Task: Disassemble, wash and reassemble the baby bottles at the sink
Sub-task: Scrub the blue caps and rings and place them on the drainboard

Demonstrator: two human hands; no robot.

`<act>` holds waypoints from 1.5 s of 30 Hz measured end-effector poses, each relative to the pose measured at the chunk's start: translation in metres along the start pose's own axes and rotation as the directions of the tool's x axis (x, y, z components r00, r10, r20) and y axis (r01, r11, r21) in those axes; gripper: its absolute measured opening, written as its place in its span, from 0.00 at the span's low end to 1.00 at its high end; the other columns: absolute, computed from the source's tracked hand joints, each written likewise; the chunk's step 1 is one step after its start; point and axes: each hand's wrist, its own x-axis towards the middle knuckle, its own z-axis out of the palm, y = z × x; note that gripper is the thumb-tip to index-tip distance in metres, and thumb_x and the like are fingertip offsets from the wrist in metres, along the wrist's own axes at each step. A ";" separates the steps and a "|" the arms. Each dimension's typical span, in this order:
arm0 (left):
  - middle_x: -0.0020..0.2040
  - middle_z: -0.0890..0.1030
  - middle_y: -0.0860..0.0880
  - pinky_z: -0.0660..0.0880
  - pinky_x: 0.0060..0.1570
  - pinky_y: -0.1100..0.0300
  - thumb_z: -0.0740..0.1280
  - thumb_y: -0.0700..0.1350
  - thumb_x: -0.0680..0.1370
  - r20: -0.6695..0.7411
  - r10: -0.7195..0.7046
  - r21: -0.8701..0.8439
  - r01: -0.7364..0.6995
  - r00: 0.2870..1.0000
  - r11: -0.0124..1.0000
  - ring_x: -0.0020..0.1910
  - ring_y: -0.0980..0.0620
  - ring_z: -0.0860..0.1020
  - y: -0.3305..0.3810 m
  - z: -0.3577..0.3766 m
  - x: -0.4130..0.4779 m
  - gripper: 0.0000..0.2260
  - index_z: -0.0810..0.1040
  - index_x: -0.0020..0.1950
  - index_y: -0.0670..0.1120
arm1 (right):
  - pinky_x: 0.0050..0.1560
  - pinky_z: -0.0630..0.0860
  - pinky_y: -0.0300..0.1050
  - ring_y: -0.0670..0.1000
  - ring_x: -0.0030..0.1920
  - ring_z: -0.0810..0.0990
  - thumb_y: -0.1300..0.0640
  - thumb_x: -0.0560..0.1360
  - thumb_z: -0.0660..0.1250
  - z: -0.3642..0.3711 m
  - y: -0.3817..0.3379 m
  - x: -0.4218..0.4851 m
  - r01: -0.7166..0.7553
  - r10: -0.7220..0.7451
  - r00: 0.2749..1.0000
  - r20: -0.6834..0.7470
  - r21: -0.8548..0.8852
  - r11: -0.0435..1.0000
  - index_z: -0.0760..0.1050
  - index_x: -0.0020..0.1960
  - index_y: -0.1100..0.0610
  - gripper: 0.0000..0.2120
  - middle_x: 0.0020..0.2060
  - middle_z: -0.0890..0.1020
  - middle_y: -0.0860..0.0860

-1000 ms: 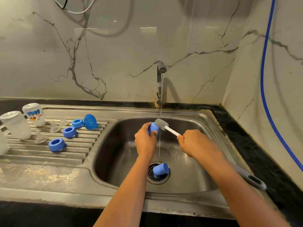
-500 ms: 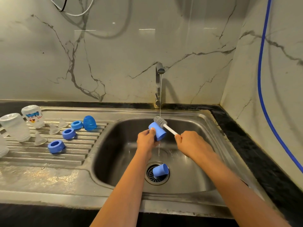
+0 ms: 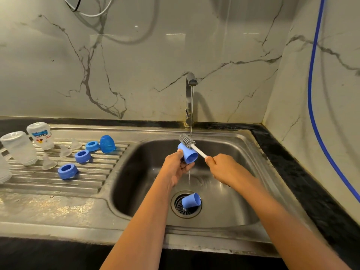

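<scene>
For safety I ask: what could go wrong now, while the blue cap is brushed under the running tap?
1. The left hand grips the blue cap at one end only; the brush might knock it loose into the sink.
2. The second cap lies on the drain strainer and may slow the draining.

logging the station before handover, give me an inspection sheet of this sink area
surface: steel sink, tap running; ribbed drainboard
job's things: blue cap with brush head on it; second cap lying on drain; bottles, nipples, rings, dome cover on drainboard
clutter: nothing seen
hands: left hand grips blue cap; right hand grips brush handle
cables: blue cable down right wall; white and black cables top left
surroundings: marble walls, black counter
</scene>
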 end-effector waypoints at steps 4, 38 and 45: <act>0.52 0.79 0.39 0.76 0.53 0.51 0.57 0.42 0.84 -0.087 -0.011 -0.162 -0.003 0.996 0.987 0.49 0.45 0.79 0.002 -0.005 0.006 0.16 0.68 0.68 0.35 | 0.29 0.67 0.41 0.50 0.25 0.67 0.46 0.82 0.50 -0.004 0.002 -0.002 -0.033 0.027 0.993 0.114 0.052 0.998 0.69 0.34 0.57 0.23 0.28 0.72 0.52; 0.48 0.79 0.41 0.77 0.54 0.52 0.54 0.45 0.84 -0.027 0.019 -0.161 -0.023 0.999 0.987 0.48 0.46 0.78 0.003 -0.001 0.005 0.11 0.70 0.61 0.40 | 0.31 0.66 0.42 0.50 0.28 0.70 0.45 0.82 0.49 0.006 -0.003 0.000 0.012 -0.013 1.000 0.009 0.059 0.998 0.68 0.36 0.56 0.22 0.31 0.73 0.51; 0.51 0.77 0.39 0.75 0.57 0.47 0.55 0.41 0.84 -0.093 -0.007 -0.314 -0.023 0.996 0.949 0.46 0.45 0.77 0.004 -0.003 0.007 0.11 0.69 0.63 0.38 | 0.29 0.66 0.42 0.50 0.24 0.67 0.45 0.82 0.50 -0.004 0.000 -0.001 -0.046 0.037 0.992 0.118 0.074 0.996 0.70 0.36 0.57 0.23 0.27 0.72 0.51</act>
